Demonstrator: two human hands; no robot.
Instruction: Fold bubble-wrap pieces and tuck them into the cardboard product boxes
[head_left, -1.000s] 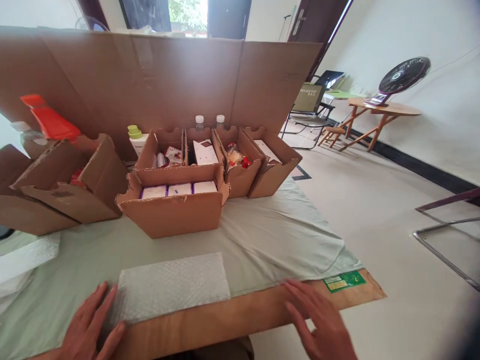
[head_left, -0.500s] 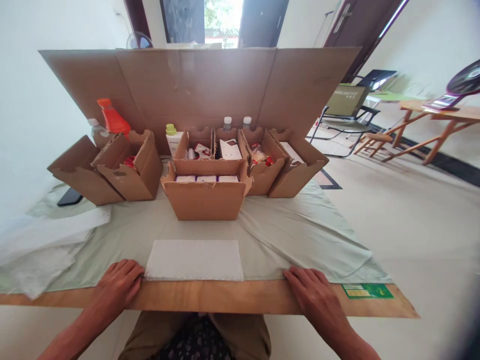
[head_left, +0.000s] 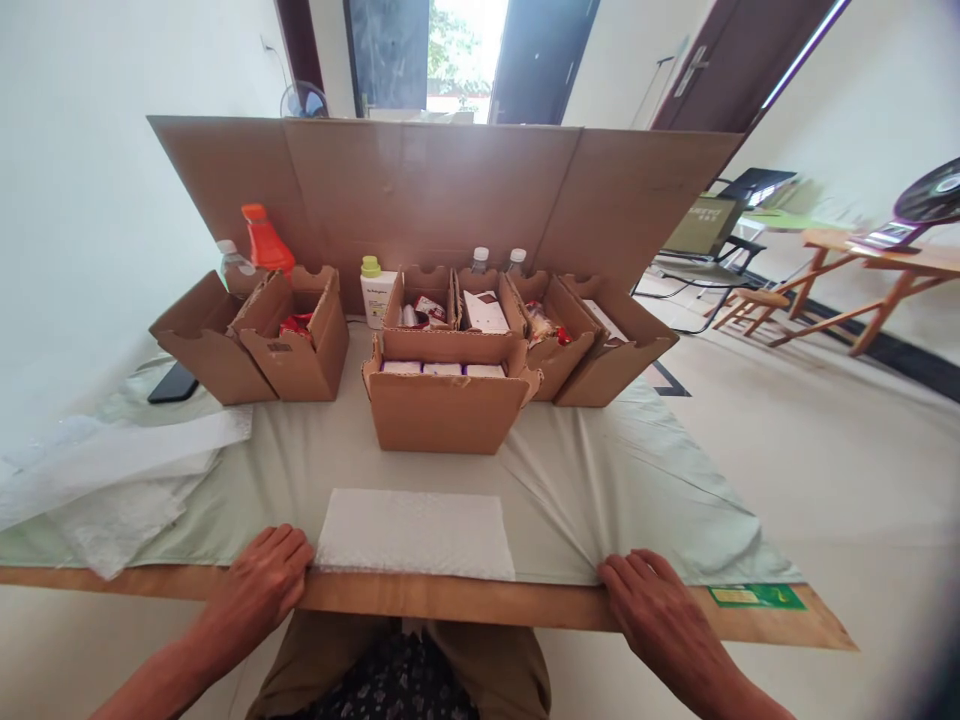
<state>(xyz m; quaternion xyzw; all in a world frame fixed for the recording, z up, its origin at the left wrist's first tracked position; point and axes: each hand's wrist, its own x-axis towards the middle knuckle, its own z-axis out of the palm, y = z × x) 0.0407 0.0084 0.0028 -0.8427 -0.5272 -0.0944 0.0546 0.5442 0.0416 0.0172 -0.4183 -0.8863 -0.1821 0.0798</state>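
A pale green tablecloth (head_left: 300,450) covers most of the wooden table, stopping short of its front edge. My left hand (head_left: 271,570) is closed, with curled fingers at the cloth's front hem. At the hem on the other side, my right hand (head_left: 646,598) pinches the cloth, and taut folds run out from its fingertips. A white rectangular sheet (head_left: 416,533), which looks like bubble wrap, lies flat between my hands, its left edge close to my left hand. Beyond it stands a cardboard box (head_left: 442,418) holding several white packs with purple edges.
More cardboard bins (head_left: 296,360) stand in a row behind, some with small packets. Bottles, including an orange-red one (head_left: 266,243), stand before an upright cardboard panel (head_left: 435,190). Loose white sheets (head_left: 127,460) and a black phone (head_left: 173,384) lie left. A green label (head_left: 757,596) marks the table edge.
The camera view has shifted slightly, so everything sits further right. My left fingers have curled in more, and the cloth now shows sharper folds leading to my right hand.
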